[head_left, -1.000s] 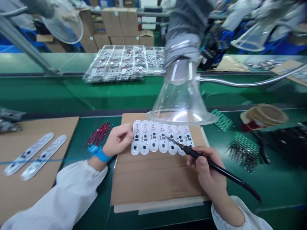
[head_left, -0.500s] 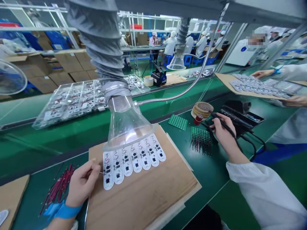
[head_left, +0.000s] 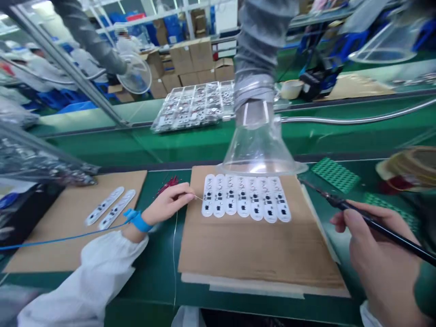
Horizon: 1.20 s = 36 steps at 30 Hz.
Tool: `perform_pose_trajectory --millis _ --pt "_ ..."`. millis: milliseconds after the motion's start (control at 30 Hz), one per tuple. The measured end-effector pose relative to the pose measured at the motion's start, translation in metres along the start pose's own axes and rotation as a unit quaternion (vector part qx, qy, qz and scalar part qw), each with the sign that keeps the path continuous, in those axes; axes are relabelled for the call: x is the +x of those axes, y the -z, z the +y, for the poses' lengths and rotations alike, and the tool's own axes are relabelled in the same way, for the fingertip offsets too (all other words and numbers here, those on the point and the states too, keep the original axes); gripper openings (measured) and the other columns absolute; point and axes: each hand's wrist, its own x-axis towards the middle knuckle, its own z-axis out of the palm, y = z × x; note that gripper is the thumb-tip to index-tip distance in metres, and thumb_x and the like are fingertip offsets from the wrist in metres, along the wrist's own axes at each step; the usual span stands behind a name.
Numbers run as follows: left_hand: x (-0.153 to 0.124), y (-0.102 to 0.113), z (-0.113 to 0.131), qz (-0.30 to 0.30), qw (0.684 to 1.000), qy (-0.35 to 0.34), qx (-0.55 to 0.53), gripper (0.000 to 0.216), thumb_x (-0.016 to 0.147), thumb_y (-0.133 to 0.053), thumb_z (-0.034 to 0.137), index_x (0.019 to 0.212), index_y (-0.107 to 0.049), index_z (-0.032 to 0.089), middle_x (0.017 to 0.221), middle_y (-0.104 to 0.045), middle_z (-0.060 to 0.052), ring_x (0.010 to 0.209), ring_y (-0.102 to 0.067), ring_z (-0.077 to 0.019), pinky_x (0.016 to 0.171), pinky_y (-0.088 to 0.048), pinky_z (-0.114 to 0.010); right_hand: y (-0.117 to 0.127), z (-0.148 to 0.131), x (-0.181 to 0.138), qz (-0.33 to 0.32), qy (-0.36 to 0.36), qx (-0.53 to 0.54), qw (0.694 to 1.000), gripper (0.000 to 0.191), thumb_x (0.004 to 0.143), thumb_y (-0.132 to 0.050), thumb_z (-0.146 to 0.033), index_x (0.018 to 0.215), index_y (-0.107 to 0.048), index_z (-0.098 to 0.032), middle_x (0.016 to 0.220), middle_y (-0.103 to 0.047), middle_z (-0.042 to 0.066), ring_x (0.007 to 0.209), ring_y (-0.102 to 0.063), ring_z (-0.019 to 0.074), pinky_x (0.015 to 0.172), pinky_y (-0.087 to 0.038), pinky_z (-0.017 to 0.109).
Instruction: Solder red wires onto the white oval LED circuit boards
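Note:
Pinched between the thumb and finger of my left hand [head_left: 169, 203] is a thin solder wire [head_left: 198, 197]. Its tip reaches the left end of a row of white oblong circuit boards [head_left: 243, 200] on a cardboard sheet [head_left: 252, 247]. A loose length of the wire trails down from that hand. My right hand [head_left: 381, 254] grips a soldering iron [head_left: 344, 206] like a pen, its tip pointing left, apart from the boards. Red wires [head_left: 170, 182] lie behind my left hand.
A clear fume hood [head_left: 260, 150] hangs over the boards' far ends. Green circuit panels [head_left: 335, 174] and a round tape-like roll [head_left: 408, 168] lie at right. Two more white boards [head_left: 117, 209] rest on cardboard at left. A parts tray [head_left: 194, 104] stands behind.
My view has swung left. The soldering iron has come away from the round roll toward the boards. My left hand still pinches the wire by the row's left end.

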Motion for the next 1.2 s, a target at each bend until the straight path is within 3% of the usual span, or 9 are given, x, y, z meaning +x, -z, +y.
perform_pose_trajectory --millis 167,300,433,633,900,1200 --pt "0.007 0.014 -0.012 -0.015 0.998 -0.057 0.033 0.025 0.099 -0.062 0.035 0.084 -0.067 0.016 0.062 -0.045 0.006 0.054 -0.031 -0.0084 0.052 -0.031 -0.023 -0.034 -0.022 0.001 -0.170 0.020 -0.009 0.985 0.027 0.096 -0.075 -0.055 0.094 -0.073 -0.028 0.073 -0.073 0.005 0.063 -0.067 0.0228 0.057 -0.056 0.035" --pt "0.010 0.011 -0.026 -0.006 0.996 -0.090 -0.017 0.022 0.096 -0.065 0.035 0.085 -0.060 0.018 0.065 -0.045 0.006 0.052 -0.029 -0.0076 0.049 -0.026 -0.022 -0.071 -0.027 -0.013 -0.245 0.000 0.085 0.966 0.020 0.102 -0.071 -0.046 0.101 -0.072 -0.026 0.072 -0.072 0.002 0.063 -0.067 0.0185 0.053 -0.054 0.027" --pt "0.007 0.006 -0.042 0.025 0.991 -0.093 -0.091 0.024 0.099 -0.062 0.038 0.087 -0.055 0.019 0.074 -0.048 0.003 0.057 -0.034 -0.0086 0.051 -0.029 -0.022 -0.099 -0.014 -0.046 -0.297 0.016 0.121 0.947 0.014 0.107 -0.065 -0.038 0.111 -0.071 -0.026 0.080 -0.073 0.002 0.067 -0.071 0.0165 0.057 -0.058 0.024" --pt "0.004 0.006 -0.046 -0.019 0.992 -0.080 -0.100 0.018 0.100 -0.062 0.032 0.087 -0.056 0.019 0.070 -0.040 0.006 0.056 -0.030 -0.0088 0.053 -0.027 -0.025 -0.097 0.009 -0.060 -0.354 0.055 0.068 0.931 0.008 0.105 -0.067 -0.030 0.111 -0.070 -0.027 0.089 -0.072 0.003 0.069 -0.072 0.0161 0.061 -0.060 0.026" --pt "0.005 0.006 -0.040 -0.020 0.991 -0.087 -0.099 0.010 0.095 -0.063 0.021 0.086 -0.058 0.020 0.069 -0.041 0.006 0.056 -0.032 -0.0091 0.053 -0.028 -0.025 -0.102 -0.006 -0.054 -0.397 0.137 0.009 0.907 0.008 0.106 -0.063 -0.031 0.108 -0.069 -0.027 0.084 -0.074 0.002 0.068 -0.073 0.0182 0.060 -0.058 0.028" --pt "0.005 0.006 -0.039 -0.016 0.992 -0.094 -0.085 0.009 0.095 -0.063 0.019 0.087 -0.058 0.020 0.069 -0.042 0.005 0.057 -0.032 -0.0098 0.053 -0.029 -0.025 -0.108 -0.015 -0.052 -0.402 0.169 -0.018 0.900 0.006 0.103 -0.065 -0.027 0.107 -0.068 -0.027 0.085 -0.077 0.001 0.070 -0.075 0.0167 0.063 -0.060 0.026"
